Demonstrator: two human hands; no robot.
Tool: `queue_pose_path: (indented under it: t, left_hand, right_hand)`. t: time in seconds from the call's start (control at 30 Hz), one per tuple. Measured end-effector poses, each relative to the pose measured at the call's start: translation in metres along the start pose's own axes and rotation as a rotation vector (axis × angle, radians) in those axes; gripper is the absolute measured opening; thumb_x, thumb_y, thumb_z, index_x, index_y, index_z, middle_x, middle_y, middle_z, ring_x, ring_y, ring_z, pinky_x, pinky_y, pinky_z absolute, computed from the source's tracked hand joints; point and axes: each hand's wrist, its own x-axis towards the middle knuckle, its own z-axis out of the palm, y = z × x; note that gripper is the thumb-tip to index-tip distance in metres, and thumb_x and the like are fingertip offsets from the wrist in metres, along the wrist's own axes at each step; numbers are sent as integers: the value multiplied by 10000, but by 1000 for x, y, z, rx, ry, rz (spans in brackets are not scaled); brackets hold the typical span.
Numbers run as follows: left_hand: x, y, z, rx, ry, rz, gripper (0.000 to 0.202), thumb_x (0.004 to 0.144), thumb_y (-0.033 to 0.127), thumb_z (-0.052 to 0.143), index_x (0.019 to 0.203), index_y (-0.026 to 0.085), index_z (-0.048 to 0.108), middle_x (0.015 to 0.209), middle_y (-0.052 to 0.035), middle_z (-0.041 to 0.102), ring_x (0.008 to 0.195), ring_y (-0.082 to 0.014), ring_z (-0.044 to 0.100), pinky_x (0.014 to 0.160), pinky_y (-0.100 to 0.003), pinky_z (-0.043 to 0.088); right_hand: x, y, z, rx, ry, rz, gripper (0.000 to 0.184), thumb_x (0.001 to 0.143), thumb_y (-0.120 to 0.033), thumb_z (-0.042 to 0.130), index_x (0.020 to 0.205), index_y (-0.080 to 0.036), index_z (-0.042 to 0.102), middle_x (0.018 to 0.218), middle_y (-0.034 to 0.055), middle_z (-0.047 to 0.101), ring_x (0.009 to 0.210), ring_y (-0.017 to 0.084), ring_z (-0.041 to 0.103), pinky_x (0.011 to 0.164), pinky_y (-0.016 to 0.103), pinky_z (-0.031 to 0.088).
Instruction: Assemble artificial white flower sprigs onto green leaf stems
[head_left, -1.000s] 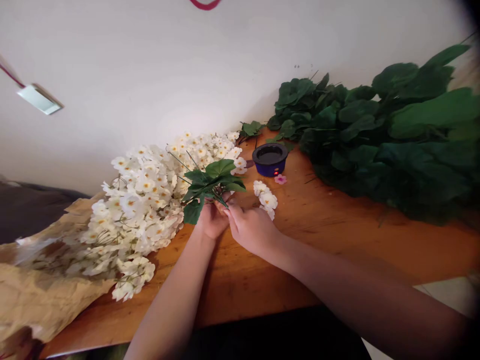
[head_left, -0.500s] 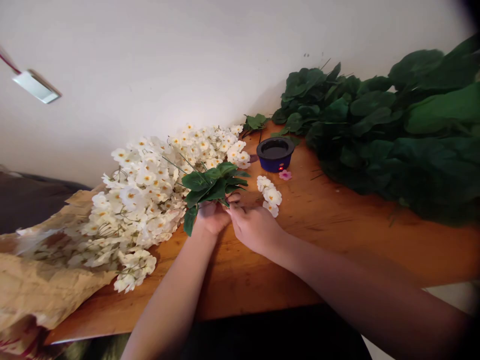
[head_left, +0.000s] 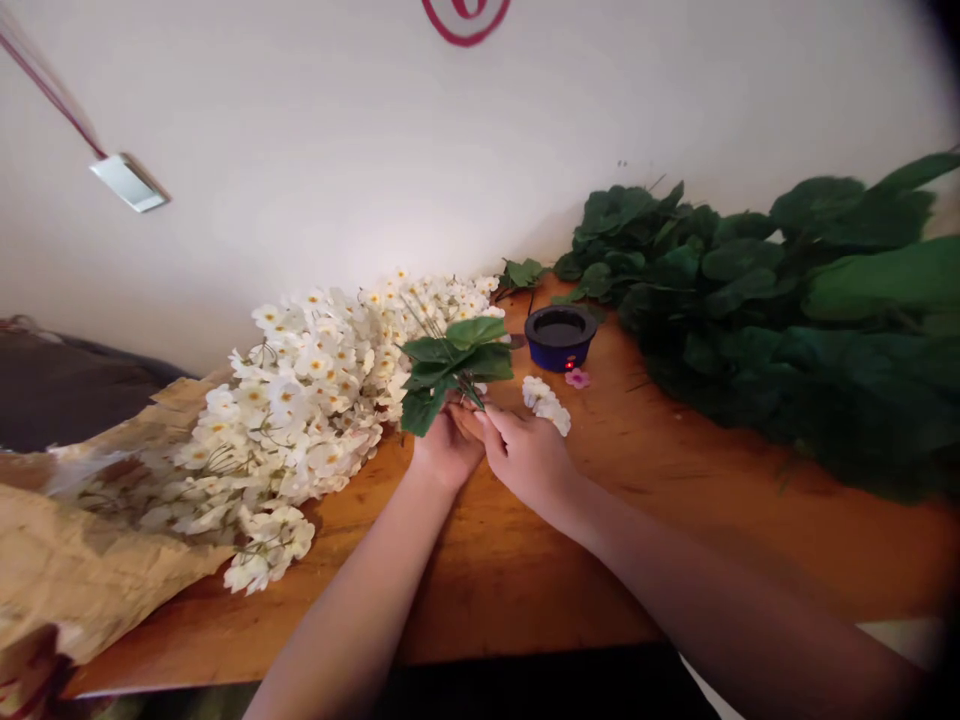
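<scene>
My left hand (head_left: 444, 451) is closed around the stem of a green leaf sprig (head_left: 454, 367), holding it upright over the wooden table (head_left: 675, 510). My right hand (head_left: 526, 456) sits right beside it, fingers pinched on the base of the same sprig. A small cluster of white flowers (head_left: 547, 403) lies on the table just beyond my right hand. A big heap of white artificial flowers (head_left: 315, 400) lies to the left of my hands.
A dark blue round pot (head_left: 559, 336) with a red light stands behind the hands, a small pink flower (head_left: 577, 378) in front of it. A pile of green leaves (head_left: 787, 300) fills the right side. Brown paper (head_left: 75, 570) lies at the left edge. A white wall rises behind.
The view has shifted slightly; both hands stay together on the leaf sprig, which has turned a little.
</scene>
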Motion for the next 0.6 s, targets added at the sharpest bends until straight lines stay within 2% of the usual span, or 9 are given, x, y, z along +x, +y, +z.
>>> queue_pose_path:
  t: [0.07, 0.13, 0.3, 0.43, 0.6]
  left_hand:
    - [2, -2, -4, -34, -10, -8, 126, 793, 140, 506, 679, 149, 561, 615, -30, 585, 561, -130, 569, 605, -245, 491]
    - [5, -5, -10, -54, 7, 71, 115, 771, 131, 497, 671, 153, 551, 611, -31, 584, 529, -123, 554, 559, -234, 470]
    - [8, -5, -19, -89, 108, 77, 96, 746, 113, 497, 668, 165, 515, 538, 5, 504, 475, -112, 515, 506, -217, 437]
    - [2, 9, -16, -129, 125, 64, 132, 760, 148, 471, 635, 183, 445, 487, 35, 398, 407, -101, 424, 447, -213, 379]
    - [-4, 30, -20, -145, 183, 95, 116, 704, 191, 505, 626, 197, 419, 484, 48, 350, 391, -106, 385, 415, -223, 316]
  right_hand:
    - [2, 0, 2, 116, 18, 63, 296, 936, -246, 436, 1012, -190, 717, 748, 78, 738, 628, 185, 657, 585, 264, 412]
    - [2, -2, 4, 241, 17, 114, 271, 933, -258, 458, 941, -212, 725, 734, 55, 731, 625, 173, 647, 585, 250, 420]
    - [2, -6, 4, 454, 34, 166, 248, 927, -307, 481, 936, -223, 714, 775, 36, 729, 684, 172, 648, 617, 244, 449]
    - [3, -5, 2, 482, 50, 253, 248, 910, -374, 505, 899, -206, 687, 735, 27, 698, 641, 164, 616, 577, 241, 423]
    - [6, 0, 1, 478, 53, 343, 310, 901, -453, 501, 842, -191, 656, 611, -2, 612, 532, 144, 530, 512, 243, 358]
